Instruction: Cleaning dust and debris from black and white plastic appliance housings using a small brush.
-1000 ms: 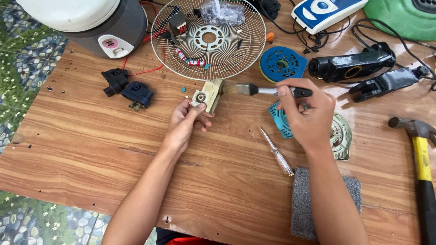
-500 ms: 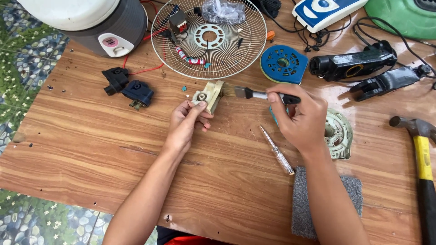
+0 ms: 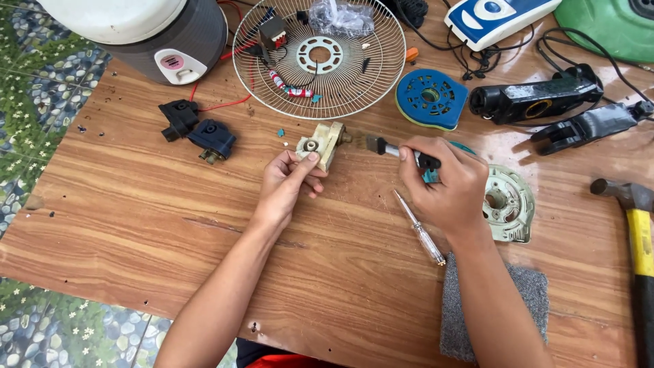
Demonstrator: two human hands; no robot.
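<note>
My left hand [image 3: 289, 178] holds a small cream-coloured plastic gear housing [image 3: 321, 143] up off the wooden table [image 3: 136, 225], thumb near its round socket. My right hand [image 3: 446, 182] grips the black handle of a small paintbrush [image 3: 383, 146]; its bristles touch the housing's right side. A clear-handled screwdriver [image 3: 419, 227] lies on the table just below and between my hands. A pale green round motor cover [image 3: 509, 203] sits right beside my right hand, partly hidden by it.
A wire fan guard [image 3: 320, 58] holding small parts lies at the back. A blue round cover [image 3: 428, 99], black housings [image 3: 538, 102], dark blue switch parts [image 3: 204, 133], a rice cooker [image 3: 146, 34], a yellow-handled hammer [image 3: 637, 232] and a grey cloth [image 3: 497, 307] surround my hands.
My right hand has moved the brush left, from a gap away until its bristles touch the housing. My left hand has kept holding the housing in about the same place.
</note>
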